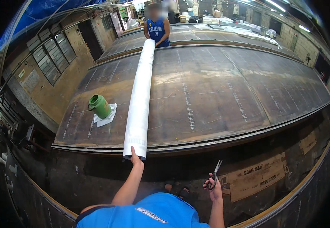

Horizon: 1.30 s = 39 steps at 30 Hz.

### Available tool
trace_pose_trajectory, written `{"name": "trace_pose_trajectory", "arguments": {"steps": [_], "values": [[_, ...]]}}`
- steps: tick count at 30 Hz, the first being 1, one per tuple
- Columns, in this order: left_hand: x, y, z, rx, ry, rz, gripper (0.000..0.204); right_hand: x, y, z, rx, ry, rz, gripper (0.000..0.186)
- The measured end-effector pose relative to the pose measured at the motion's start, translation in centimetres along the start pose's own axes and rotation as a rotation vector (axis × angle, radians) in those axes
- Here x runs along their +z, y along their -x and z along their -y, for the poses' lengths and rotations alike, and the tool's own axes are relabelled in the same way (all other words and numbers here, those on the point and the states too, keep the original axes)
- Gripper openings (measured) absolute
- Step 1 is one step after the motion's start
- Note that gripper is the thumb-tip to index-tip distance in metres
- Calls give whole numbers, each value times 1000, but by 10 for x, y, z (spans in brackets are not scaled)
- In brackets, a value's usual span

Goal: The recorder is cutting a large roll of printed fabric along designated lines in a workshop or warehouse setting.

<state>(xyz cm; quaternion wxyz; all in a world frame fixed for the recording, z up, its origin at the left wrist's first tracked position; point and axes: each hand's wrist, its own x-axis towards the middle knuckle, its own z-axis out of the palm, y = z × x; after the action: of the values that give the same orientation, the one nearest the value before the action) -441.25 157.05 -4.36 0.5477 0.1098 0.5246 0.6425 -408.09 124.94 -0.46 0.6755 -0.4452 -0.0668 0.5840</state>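
Note:
A long white roll [138, 98] of sheet material lies across the brown work table, its near end jutting slightly past the front edge. My left hand [136, 157] grips that near end, with the thumb on top and the other fingers hidden at the end of the roll. Away from the table, over the floor, my right hand [215, 189] is closed around the dark handles of a pair of scissors [214, 176], whose blades point up. Across the table a person in a blue sleeveless shirt [158, 30] has both hands at the roll's far end.
On the table [210, 98], left of the roll, a green metal can [101, 106] stands on a white cloth [107, 118]. Flattened cardboard [254, 176] lies on the floor to the right. A second long table [187, 34] stands behind, bearing white sheets [244, 31].

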Motion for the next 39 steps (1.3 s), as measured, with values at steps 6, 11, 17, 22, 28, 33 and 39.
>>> {"name": "trace_pose_trajectory", "arguments": {"steps": [6, 11, 17, 22, 28, 33, 39], "values": [[7, 7, -3, -156, 97, 89, 71, -24, 20, -23, -62, -105, -234, 42], [33, 43, 37, -479, 277, 189, 66, -17, 15, -29, 41, -59, -254, 39], [38, 53, 33, -594, 315, 94, 59, 14, -29, -10, -13, 48, -199, 38], [18, 37, 0, -691, 320, 54, 56, 47, -64, -7, -26, 194, -169, 41], [-30, 9, -56, -718, 344, 87, 47, 73, -95, -23, 129, 419, -90, 40], [-36, 21, -53, -736, 334, 200, 49, 104, -121, -40, 145, 474, -64, 43], [-37, 27, -57, -787, 261, 297, 60, 150, -148, -57, 66, 513, 54, 47]]}}
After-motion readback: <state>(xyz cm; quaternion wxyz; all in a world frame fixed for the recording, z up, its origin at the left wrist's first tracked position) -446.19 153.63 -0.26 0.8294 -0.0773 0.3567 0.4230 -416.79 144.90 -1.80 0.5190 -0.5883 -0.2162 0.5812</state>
